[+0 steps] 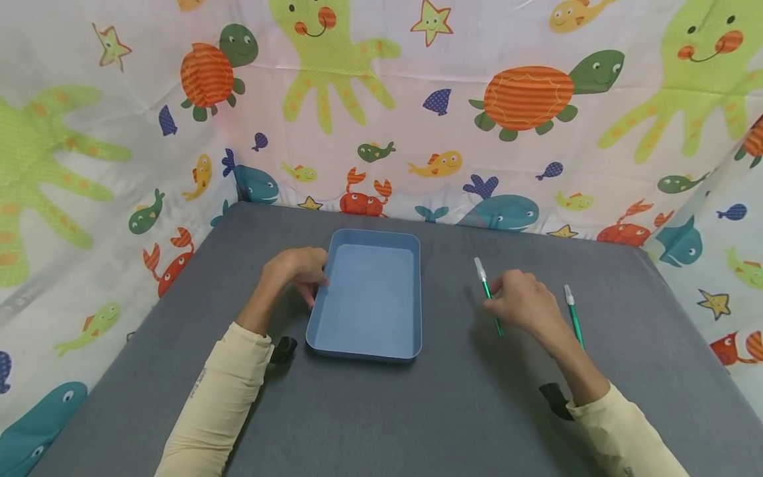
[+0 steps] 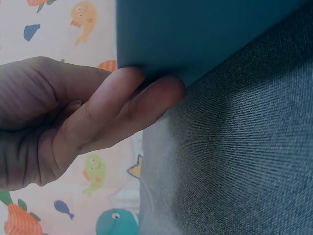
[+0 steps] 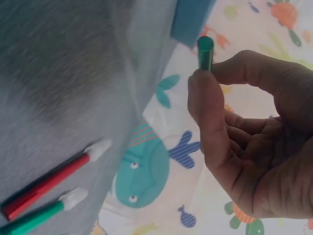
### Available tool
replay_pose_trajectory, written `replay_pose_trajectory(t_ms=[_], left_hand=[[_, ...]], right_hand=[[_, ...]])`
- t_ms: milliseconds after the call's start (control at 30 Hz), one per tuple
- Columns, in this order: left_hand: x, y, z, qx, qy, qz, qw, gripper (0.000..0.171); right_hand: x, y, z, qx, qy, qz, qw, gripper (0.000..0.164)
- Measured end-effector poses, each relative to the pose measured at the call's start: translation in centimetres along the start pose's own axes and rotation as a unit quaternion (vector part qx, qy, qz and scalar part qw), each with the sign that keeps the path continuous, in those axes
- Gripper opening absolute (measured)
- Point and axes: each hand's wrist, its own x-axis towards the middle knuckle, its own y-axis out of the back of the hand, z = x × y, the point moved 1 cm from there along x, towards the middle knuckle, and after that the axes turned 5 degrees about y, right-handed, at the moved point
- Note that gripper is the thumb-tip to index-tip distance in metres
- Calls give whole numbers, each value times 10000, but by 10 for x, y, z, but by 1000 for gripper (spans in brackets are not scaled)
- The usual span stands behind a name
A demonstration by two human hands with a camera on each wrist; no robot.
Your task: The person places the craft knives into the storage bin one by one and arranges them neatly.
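Note:
A shallow blue tray [image 1: 366, 298] lies on the grey table. My left hand [image 1: 304, 268] grips its left wall, with two fingers [image 2: 159, 95] against the outside in the left wrist view. My right hand [image 1: 524, 298] pinches a slim green pen-shaped tool with a whitish cap [image 1: 485, 288] between thumb and index finger, cap end pointing away. In the right wrist view its green end [image 3: 206, 49] pokes up above the fingertips of the right hand [image 3: 249, 132]. The other right-hand fingers curl toward the palm.
A second green capped tool [image 1: 573, 318] lies right of my right hand, partly behind the forearm. The right wrist view also shows a red one [image 3: 49, 183] beside it on the table. A curtain with sea animals [image 1: 381, 86] rises along the table's back and sides.

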Motion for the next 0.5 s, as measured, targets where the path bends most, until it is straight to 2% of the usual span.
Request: replay_pose_trajectory(t_ms=[233,367,500], left_hand=[[0,1,-2,-54,-57,-100,9999,37],[1,0,-4,-119,-66,-194,9997,38],[2,0,-3,-120,-124,-128,9998,37]], right_hand=[[2,1,-19,723,296,157,9968,28],[6,-5,-27,1255,446,98,9910,30],[11,-9,-38,1636,551,27,9850,29]])
